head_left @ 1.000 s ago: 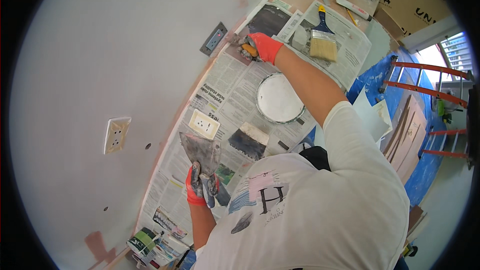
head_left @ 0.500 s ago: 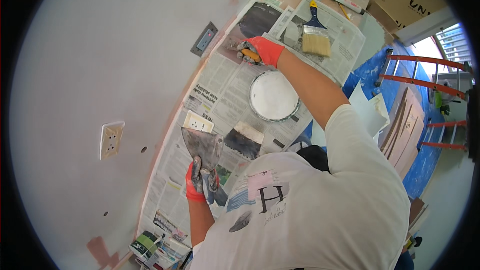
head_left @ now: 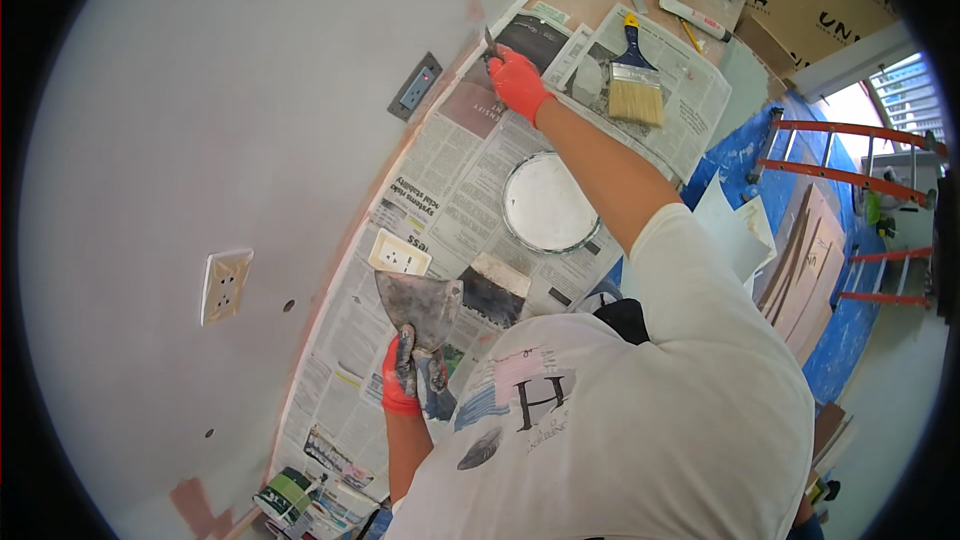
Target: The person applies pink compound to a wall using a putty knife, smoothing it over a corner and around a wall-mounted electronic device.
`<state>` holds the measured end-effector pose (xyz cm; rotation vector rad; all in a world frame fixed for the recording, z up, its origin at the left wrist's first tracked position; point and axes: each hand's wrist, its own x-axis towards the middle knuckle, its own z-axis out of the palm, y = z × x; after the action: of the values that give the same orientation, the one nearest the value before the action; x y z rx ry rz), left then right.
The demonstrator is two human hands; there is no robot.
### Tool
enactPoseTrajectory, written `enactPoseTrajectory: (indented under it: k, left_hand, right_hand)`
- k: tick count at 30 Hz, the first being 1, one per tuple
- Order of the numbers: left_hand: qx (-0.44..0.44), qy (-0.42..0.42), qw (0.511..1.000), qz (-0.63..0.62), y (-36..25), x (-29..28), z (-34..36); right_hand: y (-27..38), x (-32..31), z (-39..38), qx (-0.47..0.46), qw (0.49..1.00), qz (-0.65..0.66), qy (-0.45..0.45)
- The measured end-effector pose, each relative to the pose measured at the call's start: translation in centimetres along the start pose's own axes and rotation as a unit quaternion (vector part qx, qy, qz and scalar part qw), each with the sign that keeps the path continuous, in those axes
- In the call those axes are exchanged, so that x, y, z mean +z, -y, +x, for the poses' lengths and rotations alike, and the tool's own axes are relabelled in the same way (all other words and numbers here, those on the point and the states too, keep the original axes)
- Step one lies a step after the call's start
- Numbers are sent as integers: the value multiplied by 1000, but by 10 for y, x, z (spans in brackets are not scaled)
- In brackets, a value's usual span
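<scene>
My left hand, in a red glove smeared grey, is closed round the handle of a wide putty knife. Its stained, flared blade points away over the newspaper. My right hand, gloved the same way, reaches out by the wall with its fingers curled round a tool with a dark, narrow-looking blade; its handle is hidden in the glove. Between my arms a round white lid lies on the newspaper. A notched spreader and a cream socket plate lie just beyond the putty knife.
The grey wall runs along the left, with a socket and a taped outlet. A paintbrush rests on newspaper at the right. Further off are a tube, metal tools and an orange ladder.
My right hand has moved up and away along the wall edge, and its tool's orange handle no longer shows. The left hand with the putty knife has shifted slightly right and nearer me.
</scene>
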<state>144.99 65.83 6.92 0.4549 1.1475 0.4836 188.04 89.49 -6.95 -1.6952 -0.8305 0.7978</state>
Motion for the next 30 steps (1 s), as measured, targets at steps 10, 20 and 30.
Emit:
enactPoseTrajectory:
  k: [10, 20, 30]
  left_hand:
    - [-6, -25, 999, -22, -3, -15, 3]
    - [-8, -99, 995, 5, -2, -8, 15]
    - [48, 7, 999, -11, -8, -2, -5]
  right_hand:
    - [16, 18, 6, -7, 991, -127, 29]
    - [15, 62, -48, 10, 989, -114, 97]
    - [26, -56, -158, -160, 973, -35, 163]
